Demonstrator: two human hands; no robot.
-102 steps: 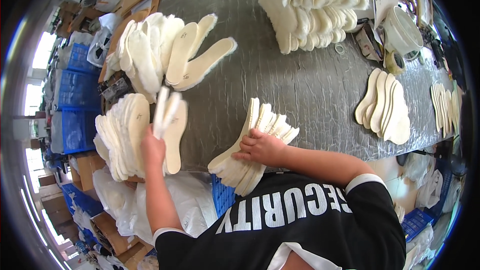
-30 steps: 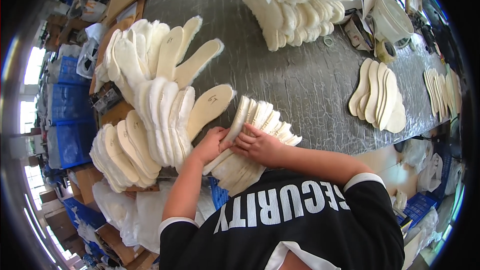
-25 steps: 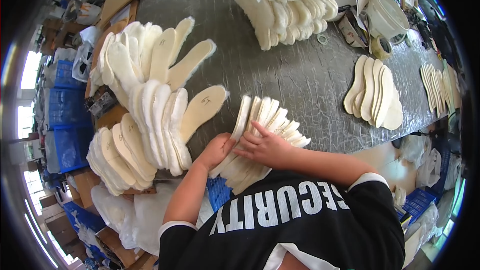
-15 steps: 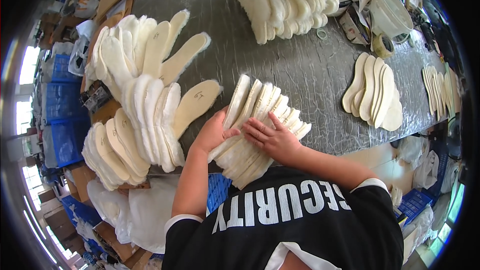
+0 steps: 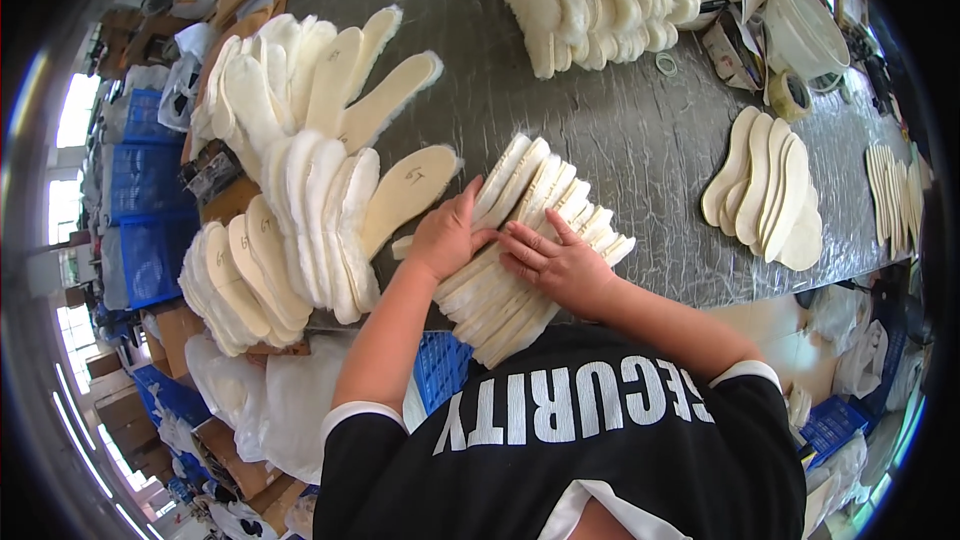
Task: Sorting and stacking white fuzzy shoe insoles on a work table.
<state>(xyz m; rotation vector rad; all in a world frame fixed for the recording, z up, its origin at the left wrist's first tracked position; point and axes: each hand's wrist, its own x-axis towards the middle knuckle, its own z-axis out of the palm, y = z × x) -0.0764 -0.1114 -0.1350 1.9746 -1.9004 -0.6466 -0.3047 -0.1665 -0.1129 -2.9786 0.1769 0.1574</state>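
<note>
Head view: one insole bundle (image 5: 498, 292) was apparently being evened on the surface (image 5: 590, 125); gentle pressing seemed called for. With fingers parted, the left hand (image 5: 450, 235) was laid at its left end, the right hand (image 5: 568, 268) across it. Leftward of it, three fleece piles (image 5: 322, 225) were counted; beyond, one stack (image 5: 605, 5); rightward, two sets (image 5: 757, 190).

Has left hand (image 5: 452, 233) against the left side of an insole bundle (image 5: 492, 308) and right hand (image 5: 562, 265) on top, at the near edge of the table (image 5: 545, 112). Shows, farther left, a middle batch (image 5: 315, 225) with a near batch (image 5: 240, 280) to its left and a far pile (image 5: 268, 90) behind. Shows a far stack (image 5: 600, 15) opposite, a tub (image 5: 803, 32) to its right, a tape roll (image 5: 790, 97) just before the tub. Shows an insole fan (image 5: 765, 190) on the right, another row (image 5: 893, 195) beyond.
</note>
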